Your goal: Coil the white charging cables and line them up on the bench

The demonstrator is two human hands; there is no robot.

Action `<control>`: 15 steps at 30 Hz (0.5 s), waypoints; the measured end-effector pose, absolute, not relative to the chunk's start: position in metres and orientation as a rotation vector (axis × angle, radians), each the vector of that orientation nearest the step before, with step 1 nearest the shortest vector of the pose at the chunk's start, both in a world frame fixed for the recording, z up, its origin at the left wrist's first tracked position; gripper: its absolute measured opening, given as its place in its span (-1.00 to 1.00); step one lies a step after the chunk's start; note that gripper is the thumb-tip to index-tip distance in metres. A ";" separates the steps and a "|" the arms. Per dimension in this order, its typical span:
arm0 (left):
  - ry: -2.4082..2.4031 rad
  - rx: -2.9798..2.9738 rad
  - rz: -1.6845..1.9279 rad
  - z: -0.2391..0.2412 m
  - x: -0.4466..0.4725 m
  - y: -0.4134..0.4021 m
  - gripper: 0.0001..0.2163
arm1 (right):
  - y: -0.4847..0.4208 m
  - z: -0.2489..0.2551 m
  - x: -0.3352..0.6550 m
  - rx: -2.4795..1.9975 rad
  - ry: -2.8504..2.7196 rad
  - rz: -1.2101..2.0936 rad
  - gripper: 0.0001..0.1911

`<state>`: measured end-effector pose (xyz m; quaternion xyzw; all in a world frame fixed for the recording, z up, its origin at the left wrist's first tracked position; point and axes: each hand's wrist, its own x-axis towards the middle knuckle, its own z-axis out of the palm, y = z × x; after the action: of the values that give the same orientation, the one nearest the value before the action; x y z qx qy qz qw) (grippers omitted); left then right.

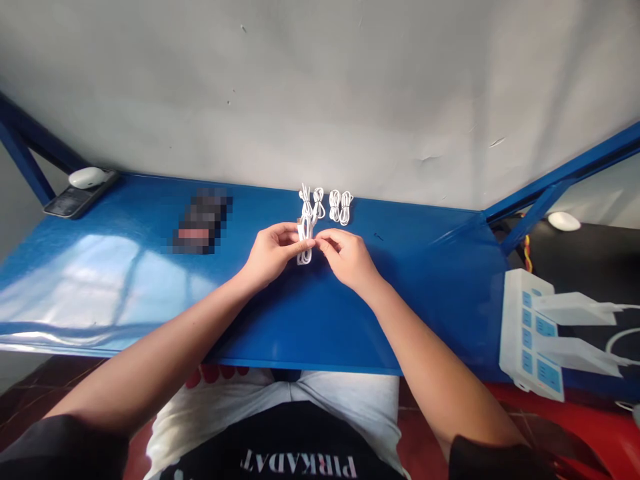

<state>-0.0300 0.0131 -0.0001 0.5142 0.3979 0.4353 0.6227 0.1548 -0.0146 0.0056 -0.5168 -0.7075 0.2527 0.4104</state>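
Note:
Over the middle of a blue metal table [150, 280], my left hand [273, 252] is closed around a coiled white cable [304, 233]. My right hand [346, 257] pinches the same cable at its right side, fingertips meeting those of the left hand. Just beyond the hands, more coiled white cables lie on the table: one bundle [319, 202] and a pair of bundles [341, 207] to its right, near the wall.
A phone [70, 200] with a white oval object [87, 177] on it lies at the table's far left corner. A dark blurred item [201, 220] sits left of the hands. A white power strip [527, 333] with white plugs is at the right.

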 end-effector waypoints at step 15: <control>0.970 1.233 1.039 -0.003 -0.032 0.022 -0.60 | -0.009 -0.005 0.156 -1.377 -1.677 0.878 -0.66</control>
<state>-0.0321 0.0218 -0.0034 0.5294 0.4165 0.4462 0.5893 0.1555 -0.0094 -0.0046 -0.5418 -0.6596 0.3455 0.3898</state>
